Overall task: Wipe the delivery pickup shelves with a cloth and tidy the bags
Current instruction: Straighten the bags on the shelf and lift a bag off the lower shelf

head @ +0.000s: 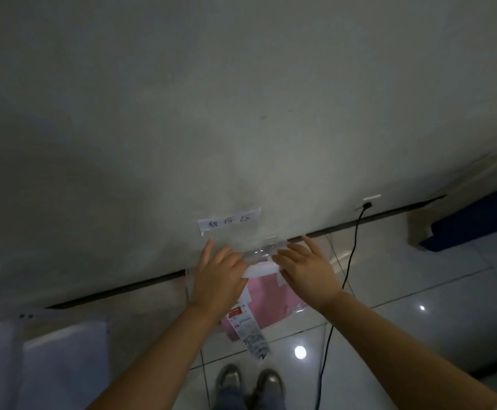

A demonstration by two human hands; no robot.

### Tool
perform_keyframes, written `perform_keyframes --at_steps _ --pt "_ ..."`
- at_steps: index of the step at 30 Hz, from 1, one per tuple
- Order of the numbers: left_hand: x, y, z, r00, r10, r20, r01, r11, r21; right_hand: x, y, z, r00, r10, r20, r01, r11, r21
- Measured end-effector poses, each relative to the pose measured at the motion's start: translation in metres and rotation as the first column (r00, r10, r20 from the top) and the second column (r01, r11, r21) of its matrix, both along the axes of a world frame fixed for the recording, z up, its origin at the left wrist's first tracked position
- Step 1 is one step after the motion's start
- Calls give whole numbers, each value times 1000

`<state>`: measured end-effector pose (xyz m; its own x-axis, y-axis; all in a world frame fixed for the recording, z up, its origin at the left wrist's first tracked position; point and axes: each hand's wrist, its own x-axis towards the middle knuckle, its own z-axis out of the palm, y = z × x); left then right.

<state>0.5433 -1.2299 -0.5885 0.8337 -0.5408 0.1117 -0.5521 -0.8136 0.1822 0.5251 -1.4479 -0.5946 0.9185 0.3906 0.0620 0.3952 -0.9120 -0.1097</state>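
Grey wall [241,99] fills most of your view, glossy tiled floor [418,306] below it, a black cable [352,255] hanging from a wall socket on the right, and a handwritten paper label [229,221] taped just above your hands. Clear bag [270,294] with pink contents and a printed receipt [250,332] hangs against the wall over the floor. Your left hand [219,272] and right hand [303,267] both touch its white top strip [260,269], fingers loosely spread and nearly straight; actual pinch can't be confirmed.

clear shelf [297,307] on wall | bears pink bag [266,294]
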Motion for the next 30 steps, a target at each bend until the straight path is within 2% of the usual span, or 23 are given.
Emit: perform_keyframes --at_steps 3,11,16,20,25,30 --pt "17 -5 -48 1000 4 -4 -4 1000 -20 20 1 -45 998 31 61 -35 998 60" --pt "61 -5 -172 995 102 -14 -101 993 59 70 2 -176 995 56 88 -70 985 159" --pt "73 0 -239 992 116 -48 -113 991 71 84 9 -248 997 70 33 -76 976 204" --pt "76 3 -310 983 166 -73 -154 977 145 92 14 -320 995 72 -66 -63 989 137" --pt "76 3 -391 971 207 -119 -187 970 157 99 20 -405 984 62 -166 -57 998 34" --pt "68 6 -448 948 258 -184 -218 953 211 91 24 -452 976 51 -213 -52 999 3"
